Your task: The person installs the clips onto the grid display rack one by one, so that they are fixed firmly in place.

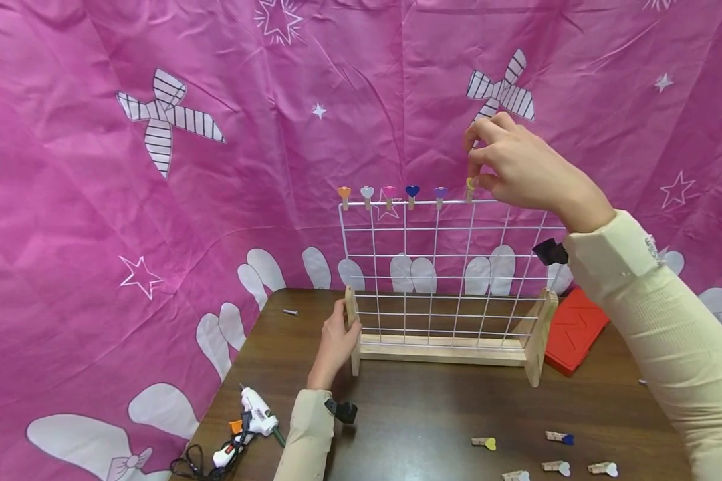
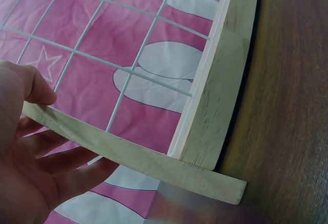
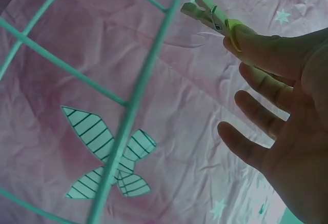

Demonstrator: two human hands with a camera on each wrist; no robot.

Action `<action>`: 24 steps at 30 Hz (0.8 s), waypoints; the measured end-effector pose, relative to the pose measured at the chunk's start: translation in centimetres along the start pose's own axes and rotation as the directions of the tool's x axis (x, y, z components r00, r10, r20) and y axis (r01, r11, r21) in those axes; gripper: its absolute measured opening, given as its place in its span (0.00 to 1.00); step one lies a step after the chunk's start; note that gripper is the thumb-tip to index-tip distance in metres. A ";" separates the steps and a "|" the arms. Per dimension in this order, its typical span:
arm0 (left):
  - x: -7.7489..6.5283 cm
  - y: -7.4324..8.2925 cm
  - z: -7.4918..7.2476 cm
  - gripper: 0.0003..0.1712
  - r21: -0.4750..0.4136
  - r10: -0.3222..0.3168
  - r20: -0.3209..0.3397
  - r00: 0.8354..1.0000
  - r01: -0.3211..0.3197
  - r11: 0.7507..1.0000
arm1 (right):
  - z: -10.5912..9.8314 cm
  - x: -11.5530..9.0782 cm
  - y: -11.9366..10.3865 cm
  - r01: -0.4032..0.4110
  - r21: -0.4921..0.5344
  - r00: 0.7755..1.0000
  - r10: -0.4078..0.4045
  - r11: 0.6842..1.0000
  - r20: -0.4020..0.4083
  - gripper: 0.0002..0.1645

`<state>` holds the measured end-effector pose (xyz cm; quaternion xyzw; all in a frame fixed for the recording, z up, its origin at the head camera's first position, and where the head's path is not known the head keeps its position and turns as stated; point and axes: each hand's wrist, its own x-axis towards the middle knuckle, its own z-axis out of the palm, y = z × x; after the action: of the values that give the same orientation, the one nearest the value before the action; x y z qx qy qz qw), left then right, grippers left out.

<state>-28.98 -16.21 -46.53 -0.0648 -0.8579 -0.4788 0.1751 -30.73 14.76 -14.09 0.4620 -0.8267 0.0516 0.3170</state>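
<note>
A white wire grid [image 1: 438,267] stands upright in a wooden base [image 1: 445,351]. Along its top wire sits a row of heart clothespins: orange [image 1: 344,192], white [image 1: 368,193], pink [image 1: 389,193], dark blue [image 1: 412,192] and purple [image 1: 440,193]. My right hand [image 1: 517,160] pinches a yellow-heart clothespin [image 3: 220,19] between thumb and fingers, right of the purple one. In the right wrist view its jaws are near the top wire [image 3: 138,85]. Low at the left, my left hand [image 1: 335,337] holds the base's wooden side post [image 2: 113,147], thumb on one face and fingers behind.
Loose clothespins lie at the front right, among them a yellow one [image 1: 484,443] and a blue one [image 1: 559,437]. A red case [image 1: 574,331] is behind the right post. A glue gun [image 1: 257,409] with its cord lies front left, a small screw [image 1: 291,312] behind it.
</note>
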 end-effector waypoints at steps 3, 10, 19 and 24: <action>-0.1 0.1 0.0 0.27 0.002 0.006 -0.002 1.000 -0.006 1.000 | 0.4 -0.2 0.1 -0.043 -0.016 0.997 0.044 0.999 0.059 0.08; -0.1 0.0 -0.1 0.27 0.009 0.020 -0.012 1.000 -0.019 1.000 | 0.2 -0.6 -0.1 -0.168 -0.005 0.959 0.165 0.986 0.231 0.07; 0.0 0.0 0.0 0.27 0.017 0.004 -0.017 1.000 -0.004 1.000 | -0.3 -2.7 0.1 -0.220 0.072 0.962 0.204 0.973 0.182 0.17; -0.1 0.0 0.0 0.26 0.017 0.001 -0.019 1.000 -0.001 1.000 | -0.7 -4.6 -0.6 -0.170 0.096 0.981 0.160 0.981 0.109 0.17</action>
<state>-28.95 -16.17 -46.59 -0.0593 -0.8601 -0.4722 0.1840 -28.21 17.99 -16.29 0.4099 -0.8732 0.0979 0.2449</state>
